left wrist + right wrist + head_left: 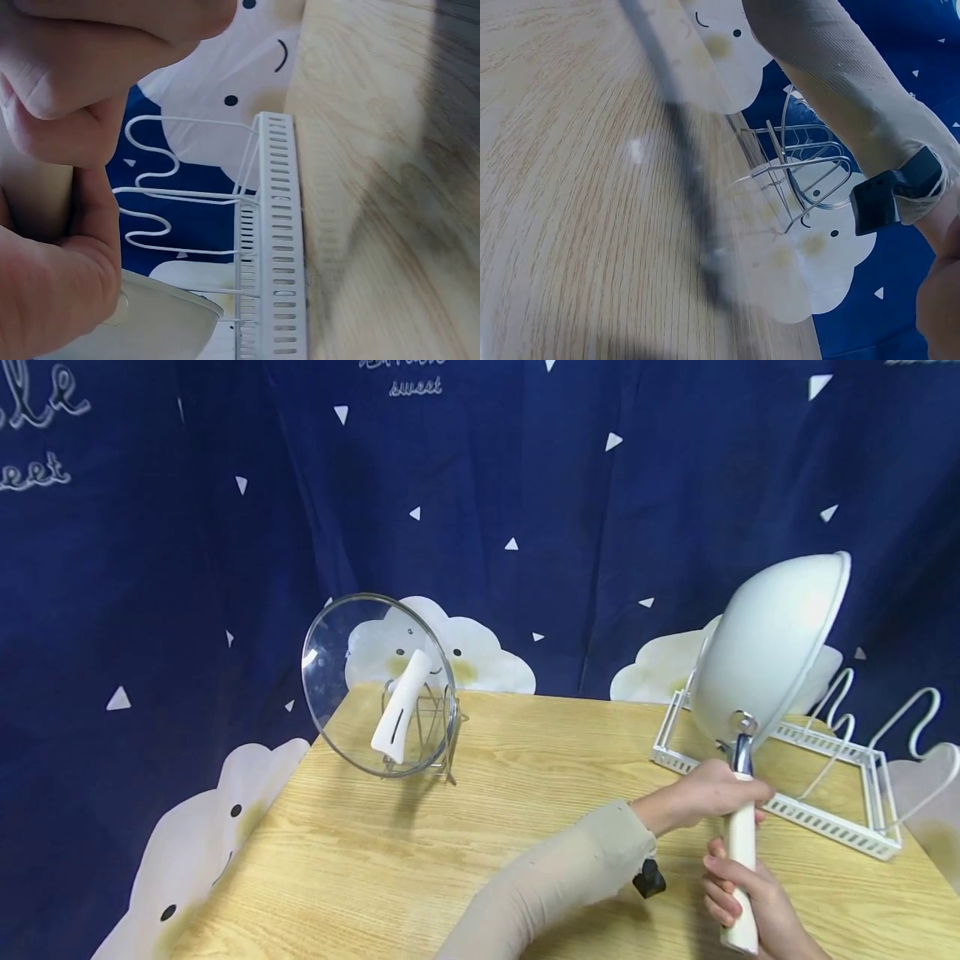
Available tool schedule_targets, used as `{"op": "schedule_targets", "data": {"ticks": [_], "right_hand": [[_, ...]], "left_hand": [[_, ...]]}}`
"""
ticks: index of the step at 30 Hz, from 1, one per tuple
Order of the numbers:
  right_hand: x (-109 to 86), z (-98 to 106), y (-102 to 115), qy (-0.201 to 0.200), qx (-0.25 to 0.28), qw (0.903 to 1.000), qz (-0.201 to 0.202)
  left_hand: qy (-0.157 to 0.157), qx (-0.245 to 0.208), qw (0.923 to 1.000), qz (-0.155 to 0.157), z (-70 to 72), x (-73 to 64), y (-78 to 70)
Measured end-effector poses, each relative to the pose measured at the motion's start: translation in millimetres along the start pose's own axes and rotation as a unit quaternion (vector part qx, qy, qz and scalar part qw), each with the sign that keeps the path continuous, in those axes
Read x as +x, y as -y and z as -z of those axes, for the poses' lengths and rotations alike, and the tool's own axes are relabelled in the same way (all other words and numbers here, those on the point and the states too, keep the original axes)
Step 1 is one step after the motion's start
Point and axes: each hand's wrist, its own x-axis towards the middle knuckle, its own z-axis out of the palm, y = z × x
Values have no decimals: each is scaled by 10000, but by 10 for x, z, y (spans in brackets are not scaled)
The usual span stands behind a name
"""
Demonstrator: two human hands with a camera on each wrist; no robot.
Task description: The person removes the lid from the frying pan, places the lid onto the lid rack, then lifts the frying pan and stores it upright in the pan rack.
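A white wok [761, 643] is held up on its side, its rounded outside turned left and its handle [742, 843] pointing down toward me. My left hand [701, 793] grips the upper part of that handle, just below the metal joint. Lower down, my right hand [757, 893] wraps its fingers round the pale grip. The bowl overlaps a white slotted rack [832, 827] with wavy wire dividers. Seen from the left wrist, part of the wok [165, 319] shows beside the rack [281, 225].
A glass lid [337, 685] with a white handle [401, 710] stands upright in a wire stand [450, 752] at the back left of the wooden table [525, 760]. Behind hangs a dark blue curtain [480, 485] with clouds and triangles. A black wrist camera [649, 878] hangs below the left sleeve.
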Motion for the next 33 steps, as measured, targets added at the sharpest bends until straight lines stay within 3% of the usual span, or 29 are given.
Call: {"op": "schedule_targets", "data": {"ticks": [6,12,18,24,33], "right_hand": [[-21,54,3,-15,285,9995,-113],[-39,92,1,-91,460,9987,-201],[-42,96,6,-305,528,9978,-272],[-42,127,27,-277,630,9967,-423],[-40,202,20,-322,371,9968,-637]], "left_hand": [[-200,-258,9993,162,-49,33,43],[-128,-469,9987,182,-56,51,81],[-154,-385,9990,181,-52,85,131],[-194,-333,9990,231,-64,112,160],[54,-649,9976,248,-46,182,225]]}}
